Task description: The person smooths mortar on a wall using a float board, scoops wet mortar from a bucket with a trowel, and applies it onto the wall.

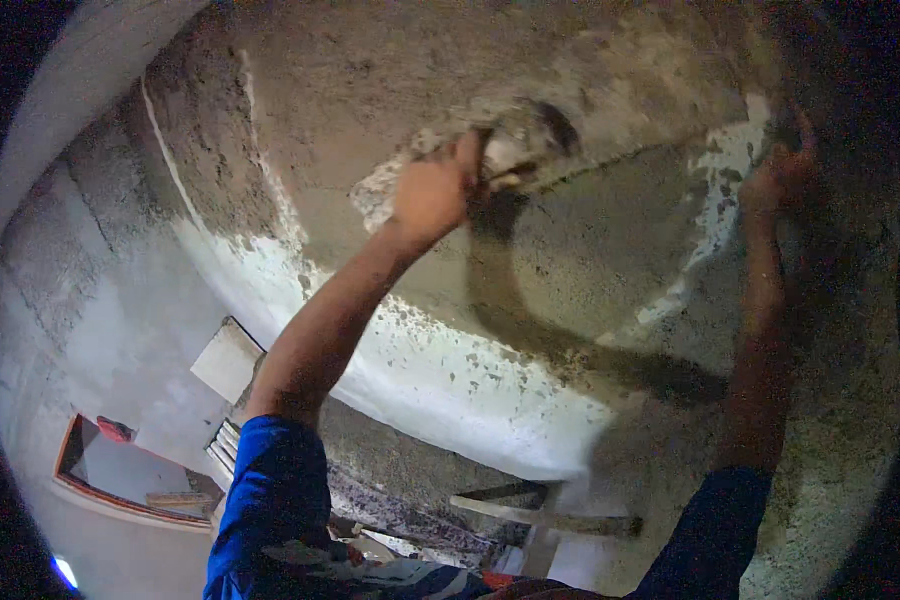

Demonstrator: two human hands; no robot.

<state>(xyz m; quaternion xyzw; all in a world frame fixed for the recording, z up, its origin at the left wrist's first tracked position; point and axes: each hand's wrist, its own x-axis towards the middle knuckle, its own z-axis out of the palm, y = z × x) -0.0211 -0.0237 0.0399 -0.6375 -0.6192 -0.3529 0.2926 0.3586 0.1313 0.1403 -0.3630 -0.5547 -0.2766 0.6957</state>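
My left hand [435, 190] is raised to the upper middle, its fingers closed round a mortar-smeared tool [515, 145]. Blur and wet mortar hide the tool's exact kind. Lumpy grey mortar clings on both sides of the hand. Behind it spreads a surface of damp grey-brown plaster [590, 260]. My right hand [778, 180] is up at the far right, close to that surface and in shadow. One of its digits points upward while the others look bent; whatever they hold is too dark to make out. Both forearms reach up from blue sleeves.
A whitish curved band [450, 400] runs below the plaster, with pale streaks up its left and right sides. Lower down are a crossed wooden piece [560, 515], a pale square panel [227, 360] and a wood-framed opening [130, 475]. A grey wall [120, 290] stands at left.
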